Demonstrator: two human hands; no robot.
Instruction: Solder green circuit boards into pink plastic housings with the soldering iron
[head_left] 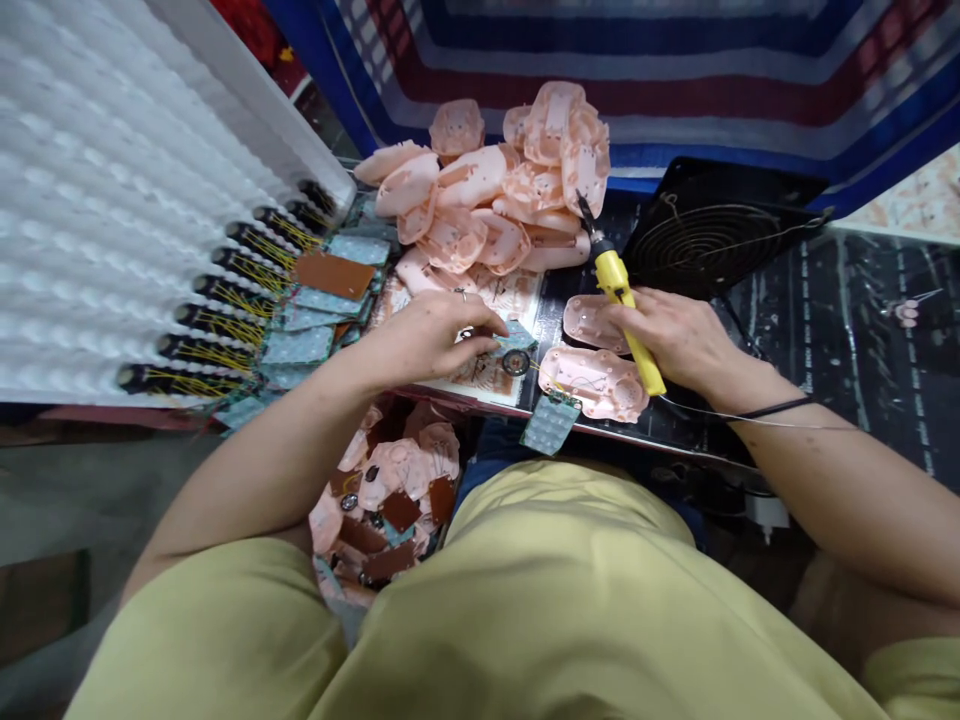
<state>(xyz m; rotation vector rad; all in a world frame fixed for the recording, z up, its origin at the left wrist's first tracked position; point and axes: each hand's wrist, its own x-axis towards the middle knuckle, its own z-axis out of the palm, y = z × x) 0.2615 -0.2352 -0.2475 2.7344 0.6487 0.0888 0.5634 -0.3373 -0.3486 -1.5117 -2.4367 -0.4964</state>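
Note:
My right hand [675, 330] is closed around a yellow soldering gun [622, 285], its dark tip pointing up and away from me. A thin wire trails from its lower end. Thumb and fingers of my left hand [450, 335] are closed on the edge of a small greenish circuit board [517, 335]. A round black speaker [516, 362] sits just below that board. Close by lies an open pink plastic shell [592, 385], with a second circuit board [551, 422] wired beside it over the table edge. Another pink shell [596, 322] is partly under my right hand.
Pink shells [480, 200] are heaped at the back. A black fan [705, 230] stands at the right rear. To the left are stacked circuit boards [300, 345] with yellow-wired black parts [217, 325] beside a white ribbed panel [150, 200]. Below the table edge sits a pile of assembled pieces [397, 480].

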